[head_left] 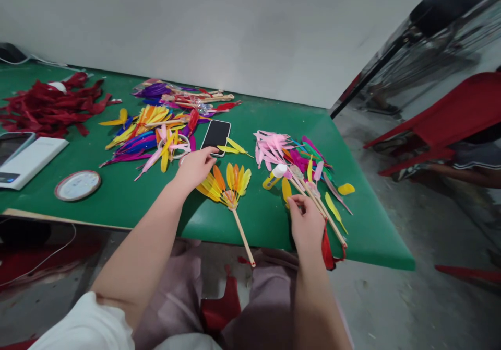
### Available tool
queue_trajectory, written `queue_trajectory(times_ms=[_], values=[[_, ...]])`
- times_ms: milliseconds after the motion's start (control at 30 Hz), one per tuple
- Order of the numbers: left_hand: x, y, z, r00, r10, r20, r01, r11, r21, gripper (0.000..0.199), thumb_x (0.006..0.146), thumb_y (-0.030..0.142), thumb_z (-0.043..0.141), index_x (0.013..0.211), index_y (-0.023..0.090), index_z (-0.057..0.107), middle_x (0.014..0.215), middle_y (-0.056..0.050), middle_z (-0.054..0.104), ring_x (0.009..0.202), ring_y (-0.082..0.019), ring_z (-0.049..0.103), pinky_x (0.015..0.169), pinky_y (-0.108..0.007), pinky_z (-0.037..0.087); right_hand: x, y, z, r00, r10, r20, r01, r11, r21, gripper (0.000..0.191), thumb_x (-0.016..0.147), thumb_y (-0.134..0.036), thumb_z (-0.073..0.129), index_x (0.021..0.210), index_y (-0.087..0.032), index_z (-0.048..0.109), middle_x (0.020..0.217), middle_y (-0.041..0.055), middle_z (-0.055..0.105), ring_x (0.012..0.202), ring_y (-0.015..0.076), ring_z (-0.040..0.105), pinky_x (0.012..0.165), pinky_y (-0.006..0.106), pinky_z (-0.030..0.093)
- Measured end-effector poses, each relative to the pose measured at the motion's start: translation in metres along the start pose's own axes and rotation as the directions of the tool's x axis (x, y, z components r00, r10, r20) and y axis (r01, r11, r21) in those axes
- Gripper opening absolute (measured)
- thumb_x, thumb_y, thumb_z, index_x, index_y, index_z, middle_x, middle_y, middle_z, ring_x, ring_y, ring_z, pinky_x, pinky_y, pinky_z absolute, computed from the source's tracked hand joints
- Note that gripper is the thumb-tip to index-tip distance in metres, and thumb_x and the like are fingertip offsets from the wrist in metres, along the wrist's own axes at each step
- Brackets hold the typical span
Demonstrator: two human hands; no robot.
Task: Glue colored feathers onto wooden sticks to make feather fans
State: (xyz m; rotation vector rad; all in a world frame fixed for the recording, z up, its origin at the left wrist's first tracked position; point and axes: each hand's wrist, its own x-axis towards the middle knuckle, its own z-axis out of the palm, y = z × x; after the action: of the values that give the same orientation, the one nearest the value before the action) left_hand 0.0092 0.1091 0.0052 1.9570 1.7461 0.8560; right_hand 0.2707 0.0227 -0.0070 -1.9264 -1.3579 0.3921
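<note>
A fan of yellow and orange feathers [230,189] on a wooden stick lies at the middle of the green table, its handle past the front edge. Beyond it, my left hand [197,167] reaches over the table by a phone [216,135] and loose yellow feathers [236,148]; whether its fingers hold anything is unclear. My right hand [306,217] is closed, fingertips pinched at an orange-yellow feather [286,189]. Just above that feather is a glue stick [274,176] with a white cap. A pink feather fan [272,149] with wooden sticks lies beside my right hand.
On the green table [129,203] lie a feather pile [136,141], dark red ribbons [50,107], a round lid [77,185] and a white box [33,162]. A wall stands behind. At the right are red chairs [442,125] and part of a person's leg [450,170].
</note>
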Motion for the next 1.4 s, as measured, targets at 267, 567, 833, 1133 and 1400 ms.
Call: queue_trajectory(times_ms=[267, 567, 833, 1133, 1400], values=[[0.003, 0.004, -0.001, 0.994, 0.039, -0.099, -0.043, 0.998, -0.041, 0.028, 0.077, 0.025, 0.046, 0.102, 0.023, 0.058, 0.081, -0.002, 0.066, 0.074, -0.018, 0.058, 0.069, -0.03, 0.043, -0.014, -0.019, -0.013, 0.981, -0.055, -0.187, 0.115, 0.938, 0.326, 0.02, 0.07, -0.035, 0.058, 0.079, -0.018, 0.053, 0.072, 0.0004, 0.055, 0.058, 0.0109, 0.05, 0.054, 0.023, 0.041], [0.009, -0.008, -0.01, 0.99, -0.008, -0.139, -0.013, 0.989, -0.148, 0.026, 0.077, 0.026, 0.046, 0.098, 0.024, 0.06, 0.08, -0.002, 0.065, 0.072, -0.017, 0.059, 0.071, -0.03, 0.045, -0.01, -0.043, -0.005, 0.972, -0.235, -0.01, 0.232, 0.948, 0.216, 0.018, 0.074, -0.036, 0.054, 0.079, -0.019, 0.057, 0.075, 0.0025, 0.059, 0.058, 0.012, 0.051, 0.052, 0.024, 0.043], [0.01, -0.008, -0.013, 0.99, 0.002, -0.142, -0.023, 0.989, -0.143, 0.025, 0.077, 0.025, 0.046, 0.098, 0.023, 0.06, 0.083, -0.003, 0.066, 0.073, -0.019, 0.059, 0.072, -0.032, 0.045, 0.016, 0.002, -0.017, 0.984, -0.14, -0.112, 0.14, 0.99, -0.009, 0.028, 0.071, -0.042, 0.053, 0.084, -0.018, 0.06, 0.083, 0.0061, 0.063, 0.061, 0.0148, 0.052, 0.06, 0.029, 0.043], [0.009, -0.005, -0.014, 0.953, -0.096, -0.288, -0.024, 0.921, -0.388, 0.025, 0.076, 0.02, 0.046, 0.097, 0.023, 0.06, 0.08, -0.001, 0.065, 0.08, -0.016, 0.059, 0.078, -0.031, 0.043, 0.03, 0.031, -0.065, 0.964, 0.079, -0.252, -0.113, 0.986, -0.123, 0.034, 0.066, -0.046, 0.051, 0.08, -0.018, 0.063, 0.076, 0.0058, 0.064, 0.056, 0.0159, 0.051, 0.058, 0.03, 0.04], [0.017, 0.001, -0.024, 0.855, -0.507, -0.107, 0.016, 0.232, -0.972, 0.03, 0.061, 0.01, 0.053, 0.089, 0.017, 0.059, 0.073, -0.001, 0.062, 0.054, -0.007, 0.054, 0.048, -0.018, 0.038, 0.024, 0.046, -0.06, 0.991, 0.057, -0.119, -0.087, 0.961, -0.263, 0.032, 0.068, -0.045, 0.047, 0.079, -0.019, 0.062, 0.074, 0.0048, 0.064, 0.059, 0.0169, 0.053, 0.059, 0.029, 0.039]])
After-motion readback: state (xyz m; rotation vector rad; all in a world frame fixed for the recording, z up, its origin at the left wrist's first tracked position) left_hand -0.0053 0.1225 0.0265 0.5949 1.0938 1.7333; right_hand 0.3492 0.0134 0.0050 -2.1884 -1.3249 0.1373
